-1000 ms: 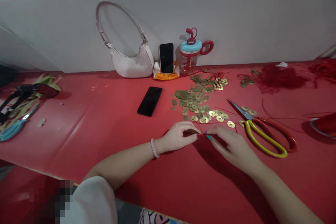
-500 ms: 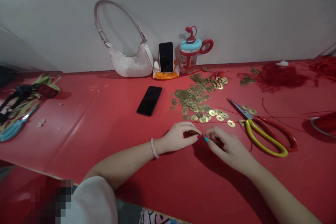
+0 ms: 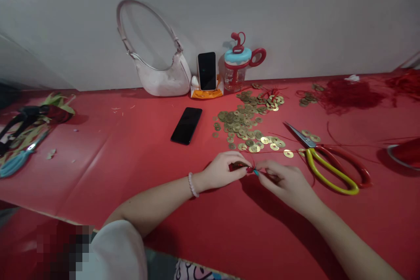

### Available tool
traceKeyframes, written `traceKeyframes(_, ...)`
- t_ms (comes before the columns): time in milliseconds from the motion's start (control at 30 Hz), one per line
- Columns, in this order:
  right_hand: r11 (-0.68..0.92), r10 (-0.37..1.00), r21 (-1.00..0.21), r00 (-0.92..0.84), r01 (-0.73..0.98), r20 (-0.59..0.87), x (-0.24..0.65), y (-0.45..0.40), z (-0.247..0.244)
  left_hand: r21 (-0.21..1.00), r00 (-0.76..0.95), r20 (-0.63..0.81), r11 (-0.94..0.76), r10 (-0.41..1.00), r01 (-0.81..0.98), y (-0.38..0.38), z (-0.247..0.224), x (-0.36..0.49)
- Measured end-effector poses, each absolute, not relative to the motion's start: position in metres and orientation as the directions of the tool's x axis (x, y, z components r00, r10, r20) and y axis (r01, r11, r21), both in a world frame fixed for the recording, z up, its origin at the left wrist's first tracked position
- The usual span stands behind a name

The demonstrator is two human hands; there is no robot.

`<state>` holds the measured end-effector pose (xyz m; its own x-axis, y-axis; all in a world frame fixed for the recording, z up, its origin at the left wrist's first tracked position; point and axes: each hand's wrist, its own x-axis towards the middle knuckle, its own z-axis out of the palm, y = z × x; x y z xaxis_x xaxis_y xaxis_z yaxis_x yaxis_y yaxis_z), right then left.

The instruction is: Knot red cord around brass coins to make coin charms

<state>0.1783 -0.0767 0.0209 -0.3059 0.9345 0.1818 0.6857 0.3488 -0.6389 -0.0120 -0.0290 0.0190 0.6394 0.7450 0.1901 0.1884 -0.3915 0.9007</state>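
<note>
My left hand (image 3: 226, 169), with a beaded bracelet (image 3: 193, 184) at the wrist, is closed around a dark brass coin (image 3: 241, 164), which its fingers partly cover. Pinched at the left fingertips is a thin red cord (image 3: 252, 157). My right hand (image 3: 284, 181) meets the left one, its thumb and forefinger pressed together on the cord. The exact knot or loop between the fingertips is too small to make out. Just beyond both hands lies a loose spread of brass coins (image 3: 241, 124) with square holes.
Scissors (image 3: 328, 162) with yellow and red handles lie right of my hands. A black phone (image 3: 187, 125), a pale handbag (image 3: 164, 78), a propped phone (image 3: 207, 71) and a lidded cup (image 3: 236, 70) stand or lie behind. Red thread (image 3: 352, 96) is heaped at right; blue-handled scissors (image 3: 19, 162) lie left.
My right hand has shifted slightly left, bringing its fingertips against those of my left hand. The left hand keeps its hold with hardly any movement.
</note>
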Motion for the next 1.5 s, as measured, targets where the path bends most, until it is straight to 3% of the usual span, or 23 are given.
traceKeyframes(133,0.374,0.926,-0.64,-0.312,0.671,0.213,0.181,-0.075,0.023,0.926,0.566,0.155,-0.319,0.81,0.203,-0.028,0.018,-0.011)
traceKeyframes(367,0.542,0.84,-0.52,-0.451,0.66,0.302,0.192,-0.075,0.025,0.965,0.374,0.103,-0.184,0.922,0.188,-0.025,0.013,-0.009)
traceKeyframes(567,0.577,0.811,-0.586,-0.485,0.569,0.328,0.193,-0.078,0.033,0.932,0.447,0.157,-0.282,0.881,0.228,-0.027,0.011,-0.01)
traceKeyframes(800,0.499,0.833,-0.696,-0.508,0.517,0.219,0.197,-0.078,0.041,0.931,0.422,0.164,-0.282,0.892,0.234,-0.028,0.012,-0.01)
traceKeyframes(900,0.547,0.815,-0.659,-0.508,0.516,0.279,0.197,-0.076,0.041,0.909,0.476,0.188,-0.336,0.859,0.247,-0.027,0.013,-0.01)
traceKeyframes(1033,0.643,0.764,-0.525,-0.519,0.557,0.384,0.194,-0.072,0.035,0.863,0.641,0.19,-0.438,0.743,0.253,-0.028,0.013,-0.012)
traceKeyframes(1267,0.511,0.859,-0.484,-0.448,0.71,0.248,0.195,-0.069,0.024,0.876,0.699,0.146,-0.419,0.701,0.237,-0.03,0.016,-0.013)
traceKeyframes(1500,0.411,0.9,-0.573,-0.414,0.709,0.134,0.194,-0.07,0.028,0.88,0.66,0.08,-0.364,0.747,0.305,-0.031,0.019,-0.013)
